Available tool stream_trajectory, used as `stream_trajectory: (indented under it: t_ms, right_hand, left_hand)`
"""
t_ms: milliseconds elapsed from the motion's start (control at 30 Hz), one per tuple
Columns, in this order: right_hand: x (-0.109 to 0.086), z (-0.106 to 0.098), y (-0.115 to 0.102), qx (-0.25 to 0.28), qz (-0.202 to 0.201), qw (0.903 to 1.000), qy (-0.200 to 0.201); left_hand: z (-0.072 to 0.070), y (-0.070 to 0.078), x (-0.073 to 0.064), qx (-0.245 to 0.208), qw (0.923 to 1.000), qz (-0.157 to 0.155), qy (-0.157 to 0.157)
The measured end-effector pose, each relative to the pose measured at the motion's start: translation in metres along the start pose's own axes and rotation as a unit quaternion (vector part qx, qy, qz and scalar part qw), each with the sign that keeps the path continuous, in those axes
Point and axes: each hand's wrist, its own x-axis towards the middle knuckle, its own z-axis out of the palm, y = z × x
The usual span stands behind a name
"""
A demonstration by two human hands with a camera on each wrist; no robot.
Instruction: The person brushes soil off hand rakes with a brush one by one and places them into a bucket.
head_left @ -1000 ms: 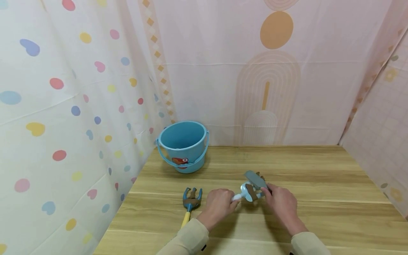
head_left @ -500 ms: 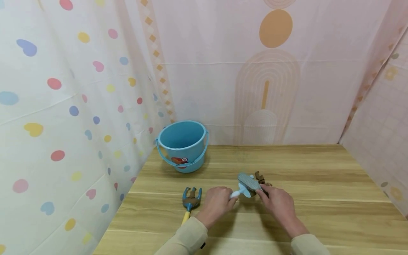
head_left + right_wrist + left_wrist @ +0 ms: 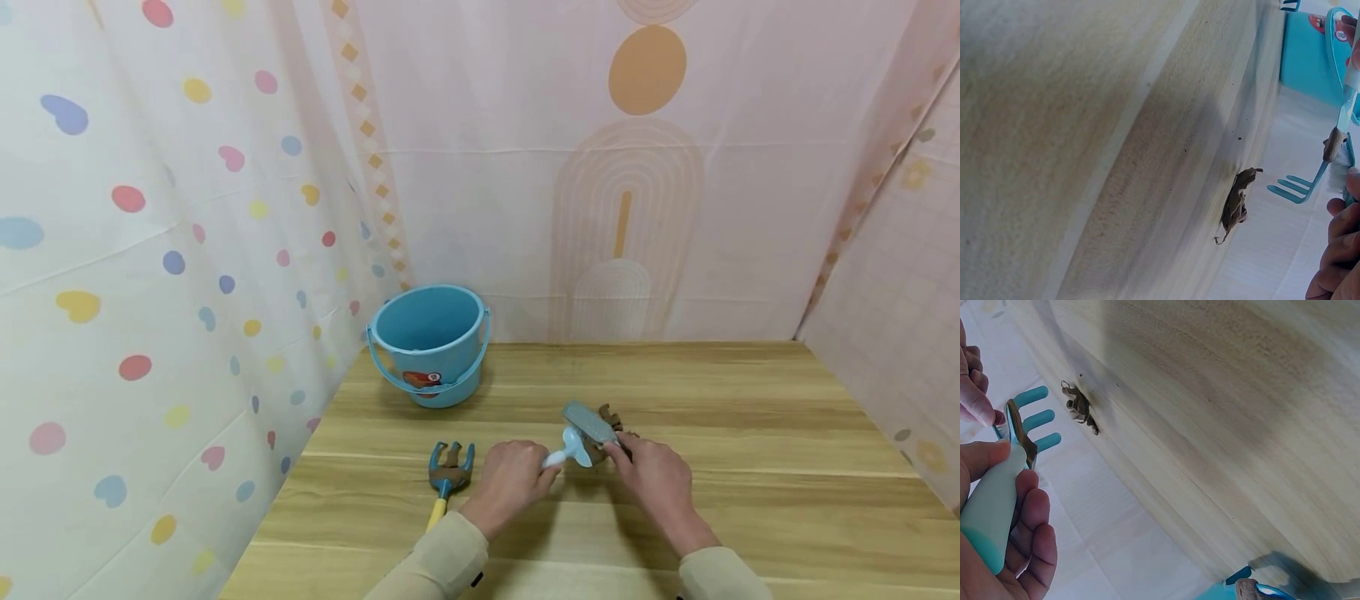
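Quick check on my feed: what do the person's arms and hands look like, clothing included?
The left hand and right hand are bare, with no gloves showing. The left sleeve and right sleeve are plain beige, each ending short of the hand. A small dark piece shows beside the left cuff; I can't tell what it is.

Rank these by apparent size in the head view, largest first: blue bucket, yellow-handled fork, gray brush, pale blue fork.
1. Blue bucket
2. Yellow-handled fork, partly hidden
Unranked: gray brush and pale blue fork; both partly hidden, too alike in visible size.
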Motion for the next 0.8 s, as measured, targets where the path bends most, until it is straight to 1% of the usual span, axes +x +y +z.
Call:
stream_trajectory:
  t_ms: [333,667,800]
  right_hand:
    - [0.002,0.002,0.004,-0.002,0.009,1.0,-0.003]
    - [0.004,0.0,0.007,0.003,0.017,0.9998,0.0]
    - [0.006,-0.002,0.012,0.015,0.028,0.9995,0.005]
  left_hand:
    - [0.0,0.002,0.0,0.001,1.0,0.009,-0.002]
    - [-0.001,0.004,-0.001,0.0,0.9999,0.006,-0.012]
    - [-0.001,0.005,-0.001,-0.01,0.9997,-0.003,-0.022]
